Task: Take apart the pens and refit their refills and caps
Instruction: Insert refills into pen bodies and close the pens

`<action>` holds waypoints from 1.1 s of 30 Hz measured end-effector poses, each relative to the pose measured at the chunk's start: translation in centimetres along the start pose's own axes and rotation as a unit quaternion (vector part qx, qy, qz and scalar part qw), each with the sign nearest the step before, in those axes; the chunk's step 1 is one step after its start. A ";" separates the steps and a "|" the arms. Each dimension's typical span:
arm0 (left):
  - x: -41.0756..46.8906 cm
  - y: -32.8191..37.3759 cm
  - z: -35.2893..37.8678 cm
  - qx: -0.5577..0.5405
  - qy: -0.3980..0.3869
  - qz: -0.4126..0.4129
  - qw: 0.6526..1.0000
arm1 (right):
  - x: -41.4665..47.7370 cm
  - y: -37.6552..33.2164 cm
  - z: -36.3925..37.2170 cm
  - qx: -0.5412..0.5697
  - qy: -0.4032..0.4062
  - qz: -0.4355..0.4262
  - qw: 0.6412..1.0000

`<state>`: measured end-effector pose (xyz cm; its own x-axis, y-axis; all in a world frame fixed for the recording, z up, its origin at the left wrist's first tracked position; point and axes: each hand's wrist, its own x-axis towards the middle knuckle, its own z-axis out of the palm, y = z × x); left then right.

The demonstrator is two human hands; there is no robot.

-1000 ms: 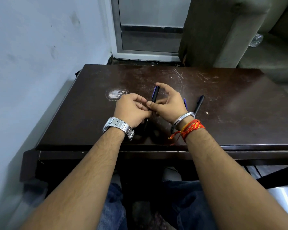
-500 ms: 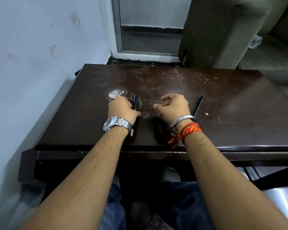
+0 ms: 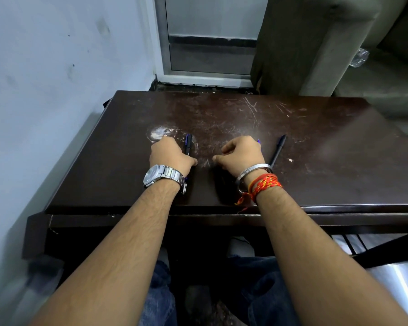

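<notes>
I see both hands resting on the dark scratched bench [image 3: 316, 137]. Left hand [image 3: 169, 155] lies curled, knuckles up; a black-and-blue pen [image 3: 188, 144] sits just at its 2 o'clock side, touching or nearly so, can't tell if the fingers grip it. Right hand [image 3: 242, 152] is loosely clenched, a blue tip [image 3: 258, 140] pokes out at its 1 o'clock, partly hidden. A second black pen [image 3: 278, 150] lies free at 3 o'clock of the right hand, tilted toward 1 o'clock.
</notes>
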<state>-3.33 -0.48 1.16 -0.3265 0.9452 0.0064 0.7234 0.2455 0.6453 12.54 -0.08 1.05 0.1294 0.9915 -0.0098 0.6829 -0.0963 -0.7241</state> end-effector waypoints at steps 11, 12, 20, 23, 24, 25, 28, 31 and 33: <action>-0.1 0.0 -0.6 -0.034 0.049 -0.004 0.998 | 0.7 1.4 -3.1 -0.060 0.129 0.066 0.988; 0.0 -0.1 -0.8 -0.044 0.061 -0.005 0.997 | 0.8 1.7 -3.4 -0.065 0.133 0.077 0.986; 1.2 -2.5 -2.6 -0.039 0.095 -0.055 0.993 | 1.2 3.0 -4.0 -0.103 0.164 0.108 0.975; 1.3 -2.9 -2.5 -0.038 0.089 -0.059 0.994 | 1.3 3.8 -4.6 -0.142 0.166 0.149 0.964; 1.4 -2.9 -2.4 -0.041 0.088 -0.060 0.993 | 1.4 4.2 -4.8 -0.156 0.160 0.168 0.960; 1.4 -2.9 -2.3 -0.043 0.088 -0.058 0.994 | 1.4 4.5 -5.1 -0.161 0.152 0.184 0.958; 1.4 -2.6 -2.1 -0.042 0.090 -0.050 0.994 | 1.6 5.0 -5.6 -0.140 0.148 0.195 0.960; 1.2 -2.3 -1.8 -0.044 0.095 -0.044 0.994 | 1.4 5.0 -5.5 -0.128 0.154 0.180 0.963; 0.9 -2.0 -1.8 -0.046 0.101 -0.030 0.993 | 1.2 4.9 -5.4 -0.126 0.165 0.171 0.963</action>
<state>-6.15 -0.55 1.19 -0.4902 0.8643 0.1127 0.6428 0.2712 0.7164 19.89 0.15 1.17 0.5712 0.8202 0.0310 0.7066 -0.4721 -0.5272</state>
